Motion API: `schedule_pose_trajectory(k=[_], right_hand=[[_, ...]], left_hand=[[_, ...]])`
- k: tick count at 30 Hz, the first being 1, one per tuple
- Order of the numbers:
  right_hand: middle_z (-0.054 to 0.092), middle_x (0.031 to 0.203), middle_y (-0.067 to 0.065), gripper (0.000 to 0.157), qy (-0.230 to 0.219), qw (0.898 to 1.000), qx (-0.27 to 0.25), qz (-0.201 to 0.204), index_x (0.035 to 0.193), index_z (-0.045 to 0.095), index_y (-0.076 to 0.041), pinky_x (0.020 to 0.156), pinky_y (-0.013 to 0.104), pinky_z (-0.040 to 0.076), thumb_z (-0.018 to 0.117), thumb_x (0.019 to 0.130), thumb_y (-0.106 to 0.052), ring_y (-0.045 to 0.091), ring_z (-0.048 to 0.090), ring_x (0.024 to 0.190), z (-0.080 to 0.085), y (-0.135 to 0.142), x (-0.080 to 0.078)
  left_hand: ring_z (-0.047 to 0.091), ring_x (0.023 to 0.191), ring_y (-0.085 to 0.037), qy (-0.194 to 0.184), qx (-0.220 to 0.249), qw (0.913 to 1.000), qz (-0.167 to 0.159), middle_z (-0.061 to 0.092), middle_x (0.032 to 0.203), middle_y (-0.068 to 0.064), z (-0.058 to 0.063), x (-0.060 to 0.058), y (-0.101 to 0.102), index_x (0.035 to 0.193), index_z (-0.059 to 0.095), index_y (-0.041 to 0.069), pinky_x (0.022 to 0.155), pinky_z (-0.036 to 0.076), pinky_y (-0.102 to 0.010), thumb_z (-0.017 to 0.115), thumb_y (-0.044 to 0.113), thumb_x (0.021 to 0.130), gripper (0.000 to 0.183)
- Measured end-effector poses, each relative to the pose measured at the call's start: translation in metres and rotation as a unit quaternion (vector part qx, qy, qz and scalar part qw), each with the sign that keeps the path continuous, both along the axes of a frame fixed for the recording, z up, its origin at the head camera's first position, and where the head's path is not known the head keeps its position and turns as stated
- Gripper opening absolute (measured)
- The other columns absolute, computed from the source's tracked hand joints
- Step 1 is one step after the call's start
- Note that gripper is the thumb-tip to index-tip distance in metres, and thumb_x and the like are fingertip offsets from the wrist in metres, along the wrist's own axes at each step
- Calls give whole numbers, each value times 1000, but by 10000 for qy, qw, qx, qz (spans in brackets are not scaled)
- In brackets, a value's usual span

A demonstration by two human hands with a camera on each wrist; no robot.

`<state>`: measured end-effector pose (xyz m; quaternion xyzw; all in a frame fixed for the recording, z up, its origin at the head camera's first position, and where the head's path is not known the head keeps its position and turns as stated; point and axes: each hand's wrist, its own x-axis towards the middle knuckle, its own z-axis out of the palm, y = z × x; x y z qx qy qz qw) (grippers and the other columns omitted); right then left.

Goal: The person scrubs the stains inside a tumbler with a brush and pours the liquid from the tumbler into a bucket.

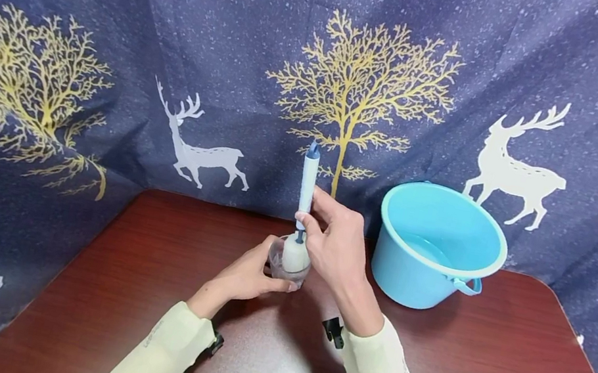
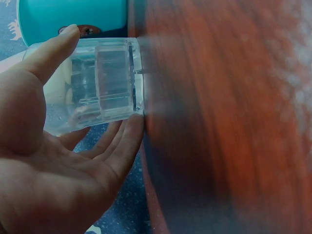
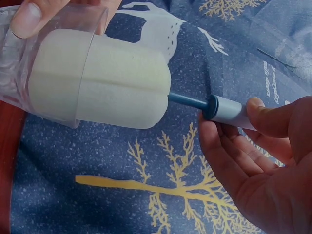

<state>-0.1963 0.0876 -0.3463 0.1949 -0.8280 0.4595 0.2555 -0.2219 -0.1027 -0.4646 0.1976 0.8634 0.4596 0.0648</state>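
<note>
Sponge cup brush (image 1: 309,178) stands nearly upright, its smooth pale handle pinched between the thumb and fingers of the right hand (image 1: 340,240); its cream, rounded foam head (image 3: 126,87) sits partly inside a clear, rigid plastic tumbler (image 2: 114,73). From my remote post I see the left hand (image 1: 247,274) gripping that tumbler, thumb on one side, fingers opposite, low at the glossy reddish wood-grain counter (image 1: 176,238). I count one brush, one tumbler, and one round turquoise plastic bucket (image 1: 405,279); wrinkled dark-blue patterned cloth (image 1: 235,69) hangs behind.
</note>
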Motion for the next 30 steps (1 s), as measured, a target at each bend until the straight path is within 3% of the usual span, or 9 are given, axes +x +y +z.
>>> schedule_pose_trajectory(k=[7,18,30], right_hand=[[81,108,5,39,-194,9996,-178,64,131,75,-17,76,38,60,78,95,-4,12,76,99,0,-1,0],[79,94,1,30,-195,9996,-181,68,122,76,-16,64,34,54,79,94,-4,10,71,74,0,-2,-1],[76,87,-1,25,-241,9989,-335,202,115,76,-16,64,32,57,78,94,-3,11,74,74,0,-2,1]], left_hand=[[63,114,-18,32,4,10000,-11,64,130,-5,1,0,-1,144,46,10,100,53,-40,93,29,83,80],[63,112,-18,-55,51,10000,20,64,129,-5,2,0,-1,144,46,10,99,53,-40,93,29,83,79],[64,106,-17,-79,23,10000,-17,65,123,-5,0,0,-1,139,47,9,94,54,-39,92,30,83,75]])
